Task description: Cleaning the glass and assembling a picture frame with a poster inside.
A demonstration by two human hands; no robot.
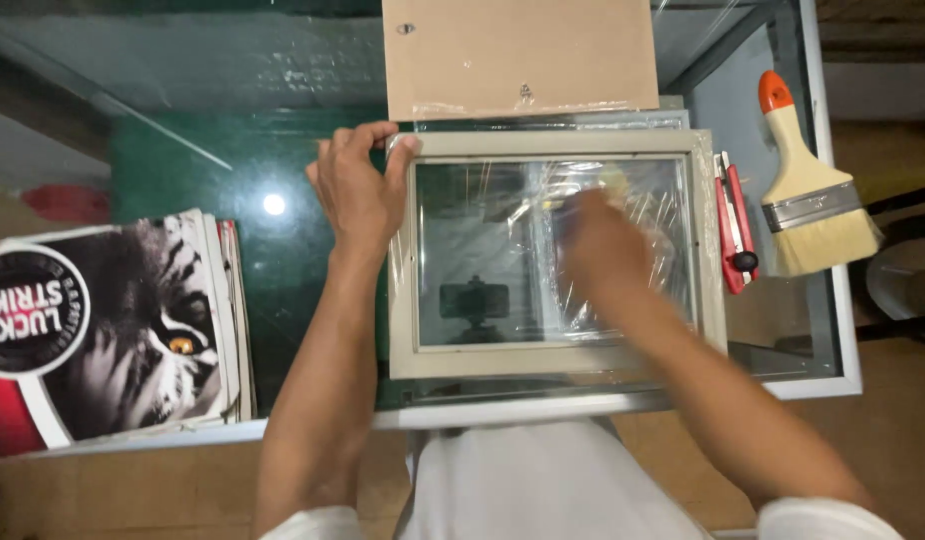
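Stack of posters (113,330) on the far left of the glass table (283,260). Left hand (358,190) grips the picture frame's (553,360) top-left corner. Frame's dead centre; right hand (603,240) is blurred over its plastic-wrapped glass, can't tell its grip. Red cutter (735,225) and paintbrush (813,195) on the right.

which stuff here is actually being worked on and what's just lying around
In use: picture frame with plastic wrap over its glass, left hand gripping its corner, right hand on the wrap.

Lying about: paintbrush, red utility knife, brown backing board, stack of tiger-print posters.
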